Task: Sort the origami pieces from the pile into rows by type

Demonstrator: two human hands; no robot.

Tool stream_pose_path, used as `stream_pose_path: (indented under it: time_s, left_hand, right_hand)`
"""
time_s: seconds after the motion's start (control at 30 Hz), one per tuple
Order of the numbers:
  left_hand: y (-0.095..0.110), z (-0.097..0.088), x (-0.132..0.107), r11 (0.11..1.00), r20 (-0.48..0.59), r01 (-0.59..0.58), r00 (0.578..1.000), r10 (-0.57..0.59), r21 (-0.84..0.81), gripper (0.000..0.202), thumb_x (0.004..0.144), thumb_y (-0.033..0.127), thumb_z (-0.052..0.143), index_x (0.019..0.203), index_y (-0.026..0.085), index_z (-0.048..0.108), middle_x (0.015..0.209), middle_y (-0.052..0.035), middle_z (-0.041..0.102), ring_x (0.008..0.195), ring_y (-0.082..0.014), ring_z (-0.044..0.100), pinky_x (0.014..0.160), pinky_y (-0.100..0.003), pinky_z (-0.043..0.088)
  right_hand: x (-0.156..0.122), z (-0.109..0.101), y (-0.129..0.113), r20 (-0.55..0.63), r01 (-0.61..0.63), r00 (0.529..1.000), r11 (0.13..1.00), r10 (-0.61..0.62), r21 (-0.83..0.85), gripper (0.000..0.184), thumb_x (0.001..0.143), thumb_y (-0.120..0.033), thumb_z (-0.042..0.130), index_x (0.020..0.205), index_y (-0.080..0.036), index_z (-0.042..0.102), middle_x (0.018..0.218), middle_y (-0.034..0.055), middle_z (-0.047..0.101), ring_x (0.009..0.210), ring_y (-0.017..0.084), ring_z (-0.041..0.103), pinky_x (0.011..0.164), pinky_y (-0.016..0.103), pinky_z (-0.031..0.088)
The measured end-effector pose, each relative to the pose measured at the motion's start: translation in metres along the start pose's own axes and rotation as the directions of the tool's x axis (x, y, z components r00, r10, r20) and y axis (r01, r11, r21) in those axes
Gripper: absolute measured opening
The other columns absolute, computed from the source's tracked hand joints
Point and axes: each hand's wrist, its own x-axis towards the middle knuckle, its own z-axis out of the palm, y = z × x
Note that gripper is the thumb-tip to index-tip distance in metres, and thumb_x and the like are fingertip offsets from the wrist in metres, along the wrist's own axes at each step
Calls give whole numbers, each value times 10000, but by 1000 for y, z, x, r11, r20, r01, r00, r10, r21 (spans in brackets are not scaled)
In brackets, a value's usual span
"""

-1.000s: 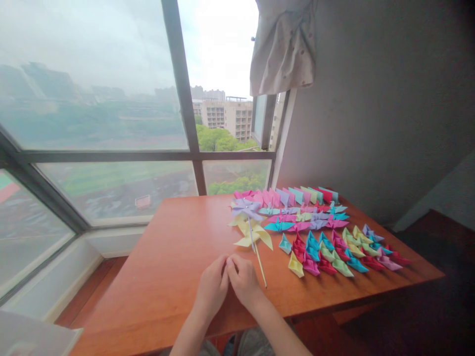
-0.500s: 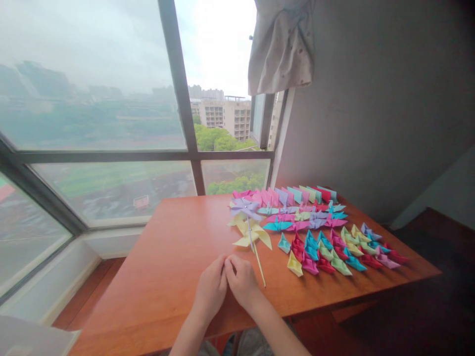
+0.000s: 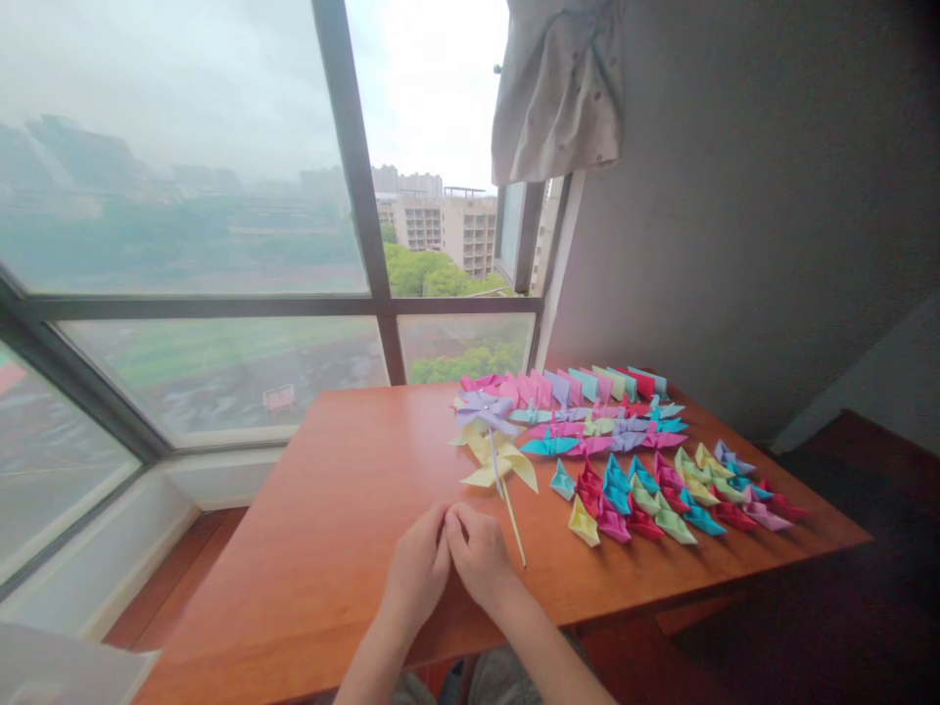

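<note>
My left hand point(image 3: 417, 565) and my right hand point(image 3: 480, 551) rest together above the near part of the wooden table point(image 3: 352, 490). Both are closed, with curled fingers, and their thumbs meet at the top. Nothing shows in either hand, though the far side of the fingers is hidden. Just beyond my right hand lies a yellow paper pinwheel point(image 3: 501, 462) on a thin stick point(image 3: 514, 529). A purple pinwheel point(image 3: 486, 412) overlaps it from behind.
Folded paper boats point(image 3: 645, 499) in several colours crowd the right side of the table. Behind them are rows of paper cranes point(image 3: 628, 434) and a back row of standing folded papers point(image 3: 587, 386). A window point(image 3: 198, 372) borders the far side, a grey wall point(image 3: 697, 245) the right.
</note>
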Motion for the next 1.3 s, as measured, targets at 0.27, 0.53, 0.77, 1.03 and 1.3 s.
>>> stream_pose_path:
  time_s: [0.27,0.53,0.77,1.03,1.3]
  left_hand:
    - [-1,1,1,1000,9,8,1000,-8,9,213,933,259,359,869,204,554,839,-77,682,745,-218,617,693,-303,443]
    - [-1,1,1,1000,1,8,1000,-8,-16,189,917,245,381,876,206,561,832,-62,684,738,-210,621,692,-291,440]
    - [-4,2,1,1000,-4,4,1000,-4,-12,184,917,234,388,881,205,566,825,-56,678,738,-210,618,694,-291,438]
    - [-2,2,0,1000,-6,1,1000,-1,-17,182,917,233,395,896,205,573,839,-58,681,749,-209,620,699,-286,439]
    - [1,1,-1,999,6,2,1000,-2,-37,167,923,242,401,881,208,559,829,-55,673,754,-209,619,707,-291,442]
  right_hand:
    - [1,3,4,-6,24,1000,1000,-24,-10,292,944,-232,388,708,-189,556,664,7,614,620,121,532,580,244,261]
    - [0,0,2,2,14,1000,1000,-14,0,286,938,-237,382,684,-194,505,636,1,582,597,122,515,574,254,246]
    - [0,-1,0,7,7,1000,1000,-7,11,281,940,-242,376,688,-196,492,643,2,579,609,125,521,576,256,247]
    - [-2,0,1,-1,17,1000,1000,-17,12,288,941,-239,375,683,-195,496,642,2,579,603,122,509,575,255,249]
    - [-1,-1,-1,2,2,1000,1000,-2,32,296,946,-239,371,688,-195,510,648,1,581,609,123,514,576,254,253]
